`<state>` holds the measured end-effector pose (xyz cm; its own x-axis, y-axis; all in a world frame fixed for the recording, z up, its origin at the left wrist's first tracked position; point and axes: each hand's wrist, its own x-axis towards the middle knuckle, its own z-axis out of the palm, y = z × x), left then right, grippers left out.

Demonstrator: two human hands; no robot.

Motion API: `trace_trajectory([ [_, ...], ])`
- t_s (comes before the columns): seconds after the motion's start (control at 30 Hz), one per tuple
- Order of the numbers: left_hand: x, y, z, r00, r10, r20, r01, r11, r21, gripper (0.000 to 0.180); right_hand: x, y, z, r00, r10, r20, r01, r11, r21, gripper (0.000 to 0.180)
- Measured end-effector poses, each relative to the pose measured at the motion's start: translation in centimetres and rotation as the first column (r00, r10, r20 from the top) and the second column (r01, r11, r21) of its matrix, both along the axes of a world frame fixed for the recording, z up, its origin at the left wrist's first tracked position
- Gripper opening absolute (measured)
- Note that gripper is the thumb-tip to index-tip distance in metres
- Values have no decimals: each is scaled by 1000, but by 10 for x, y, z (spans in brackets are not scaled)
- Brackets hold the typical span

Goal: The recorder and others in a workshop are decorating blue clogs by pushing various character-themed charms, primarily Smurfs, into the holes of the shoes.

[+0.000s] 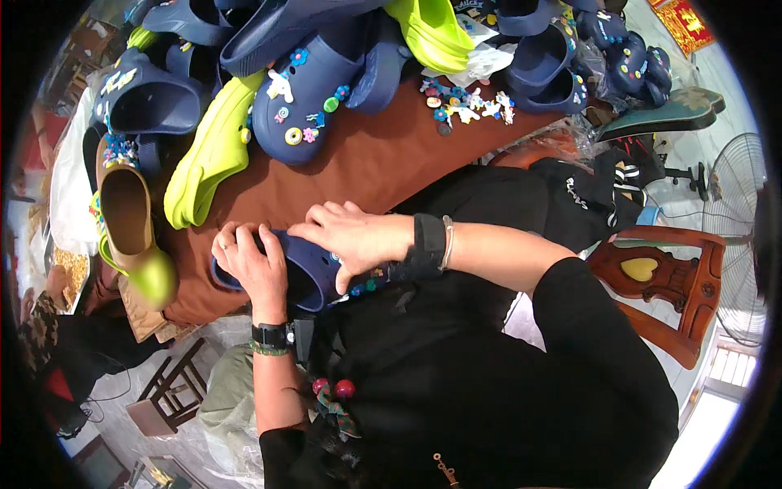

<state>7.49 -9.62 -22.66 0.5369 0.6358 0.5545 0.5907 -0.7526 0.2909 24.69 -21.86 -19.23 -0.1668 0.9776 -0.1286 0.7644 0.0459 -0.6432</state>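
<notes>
A navy clog lies at the near edge of the brown-covered table, its opening facing up and small charms on its toe part. My left hand is closed over the clog's left end, fingers curled over the rim. My right hand grips the toe side, its fingers along the top and its thumb at the near side; my palm hides part of the upper. Just beyond my hands are a lime-green clog and another navy clog dotted with colourful charms.
Loose charms lie on the brown cloth at the back right. More navy clogs are piled along the far side. A brown clog stands at left. To the right are a wooden chair and a fan.
</notes>
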Motion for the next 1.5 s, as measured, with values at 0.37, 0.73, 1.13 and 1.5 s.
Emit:
trace_trajectory([
  [0.37, -2, -6, 4, 999, -18, -44, 18, 1000, -5, 16, -37, -36, -32, 982, -180, 56, 167, 968, 187, 127],
  [0.73, -41, -70, 8, 990, -118, -77, 57, 833, -550, 27, -33, -40, -32, 976, -218, -8, 216, 963, 161, 124],
  [1.13, 1, -12, 81, 918, 81, 387, 265, 601, -754, 23, 51, -39, -1, 883, -326, -336, 469, 633, 617, 36],
  [1.5, 11, 2, 74, 986, -8, 165, 129, 658, -742, 27, 246, -73, -24, 603, -798, -4, 723, 544, 427, 15],
])
